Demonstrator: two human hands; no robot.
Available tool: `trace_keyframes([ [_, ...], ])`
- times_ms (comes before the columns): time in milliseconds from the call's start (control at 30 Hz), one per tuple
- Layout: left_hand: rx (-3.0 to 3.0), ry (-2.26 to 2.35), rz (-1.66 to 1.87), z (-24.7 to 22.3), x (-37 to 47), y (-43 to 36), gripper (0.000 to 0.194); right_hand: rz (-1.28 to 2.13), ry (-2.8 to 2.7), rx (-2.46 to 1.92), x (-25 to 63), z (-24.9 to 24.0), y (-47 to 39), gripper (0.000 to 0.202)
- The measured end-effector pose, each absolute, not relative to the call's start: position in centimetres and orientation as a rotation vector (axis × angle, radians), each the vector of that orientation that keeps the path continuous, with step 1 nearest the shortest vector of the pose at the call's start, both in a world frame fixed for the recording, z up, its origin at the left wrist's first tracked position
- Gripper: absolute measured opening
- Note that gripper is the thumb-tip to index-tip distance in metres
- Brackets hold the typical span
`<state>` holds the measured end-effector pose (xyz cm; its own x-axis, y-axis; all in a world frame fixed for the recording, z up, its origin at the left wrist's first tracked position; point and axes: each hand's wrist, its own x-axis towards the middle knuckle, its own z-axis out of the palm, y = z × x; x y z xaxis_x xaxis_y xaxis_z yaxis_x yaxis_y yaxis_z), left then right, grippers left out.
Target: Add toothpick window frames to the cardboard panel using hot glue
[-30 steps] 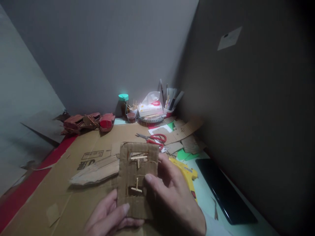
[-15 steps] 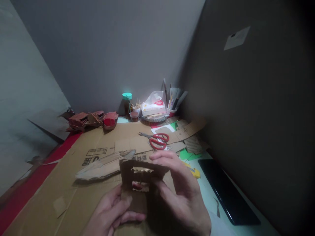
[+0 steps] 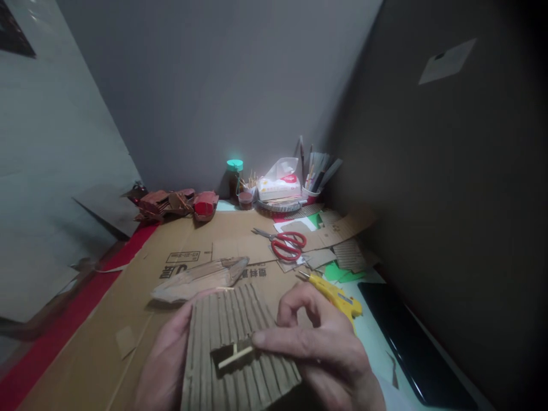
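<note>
Above the pale surface's (image 3: pixel 378 337) brown cardboard sheet (image 3: pixel 171 240), a ridged cardboard panel (image 3: pixel 226 317).
Left hand (image 3: pixel 165 359) grasps its left side; right hand (image 3: pixel 327 348) touches its thin wooden crosspiece (image 3: pixel 235 358), grip unclear. Grey wall (image 3: pixel 235 85) beyond.

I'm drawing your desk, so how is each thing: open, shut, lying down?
Scissors: lying flat, handles spread
Yellow glue gun: lying on its side
Jar: upright, lid on
Tissue pack: open, tissue poking up
Ribbed cardboard: held, has an opening
Black panel: lying flat, dark
</note>
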<state>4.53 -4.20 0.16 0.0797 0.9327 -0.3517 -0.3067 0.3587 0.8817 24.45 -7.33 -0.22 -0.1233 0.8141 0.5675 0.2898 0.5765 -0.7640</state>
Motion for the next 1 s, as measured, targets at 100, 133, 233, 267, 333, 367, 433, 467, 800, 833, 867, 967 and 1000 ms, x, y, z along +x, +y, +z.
trace_keyframes([
  [100,0.728,1.143,1.086,0.8,4.9,-4.5,0.031,0.751,-1.670,-0.892,24.8,0.1,-6.9,0.028],
  [133,0.740,1.133,1.095,0.9,4.9,-4.6,0.035,0.816,-1.666,-0.888,25.0,0.3,-6.8,0.032],
  [233,0.771,1.124,1.102,0.7,4.8,-4.6,0.037,1.013,-1.665,-0.874,25.8,0.9,-6.5,0.034],
  [267,0.802,1.137,1.115,0.4,4.6,-4.5,0.033,1.067,-1.669,-0.864,26.0,1.1,-6.4,0.032],
  [333,0.908,1.189,1.159,-0.1,4.1,-4.5,0.024,1.154,-1.677,-0.848,26.3,1.5,-6.2,0.027],
  [367,0.983,1.226,1.193,-0.3,3.8,-4.5,0.023,1.198,-1.675,-0.837,26.4,1.7,-6.2,0.026],
  [433,1.111,1.314,1.246,-0.6,3.4,-4.6,0.021,1.298,-1.638,-0.833,26.5,1.7,-6.1,0.027],
  [467,1.153,1.354,1.267,-0.6,3.3,-4.6,0.019,1.344,-1.605,-0.843,26.5,1.7,-6.2,0.028],
  [800,1.342,1.505,1.541,0.3,3.8,-5.3,0.016,1.633,-1.441,-0.902,26.2,-0.1,-6.1,0.051],
  [833,1.355,1.511,1.556,0.3,3.7,-5.3,0.016,1.632,-1.440,-0.929,26.2,-0.2,-6.0,0.050],
  [867,1.352,1.504,1.559,0.3,3.5,-5.2,0.016,1.631,-1.433,-0.949,26.2,-0.2,-6.0,0.049],
  [967,1.217,1.395,1.458,0.1,2.5,-5.1,0.016,1.596,-1.436,-0.995,26.2,0.0,-5.7,0.045],
  [1000,1.137,1.341,1.396,0.0,2.1,-5.0,0.017,1.560,-1.445,-1.022,26.2,0.0,-5.6,0.043],
])
